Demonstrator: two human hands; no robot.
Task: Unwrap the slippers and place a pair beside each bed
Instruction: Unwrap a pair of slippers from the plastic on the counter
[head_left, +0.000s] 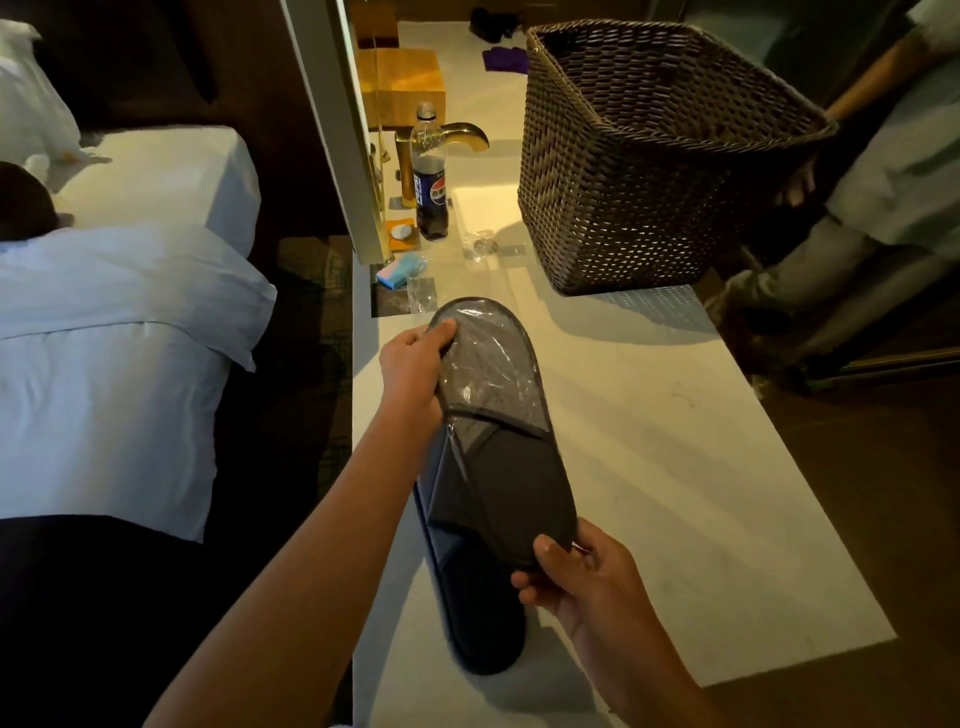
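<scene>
A dark slipper (511, 488) is held over the white counter (675, 467). Its far half still sits in a clear plastic wrapper (488, 358). My left hand (413, 369) pinches the wrapper at the slipper's far end. My right hand (576, 577) grips the slipper's near end. A second dark slipper (478, 608) lies flat on the counter under it, partly hidden. Two beds with white linen (114, 364) stand to the left.
A large dark wicker basket (649, 171) stands at the back right of the counter. A cola bottle (430, 176), a gold tap (457, 136), a blue soap packet (402, 270) and bits of clear wrapper lie behind. Another person (883, 171) stands at the right.
</scene>
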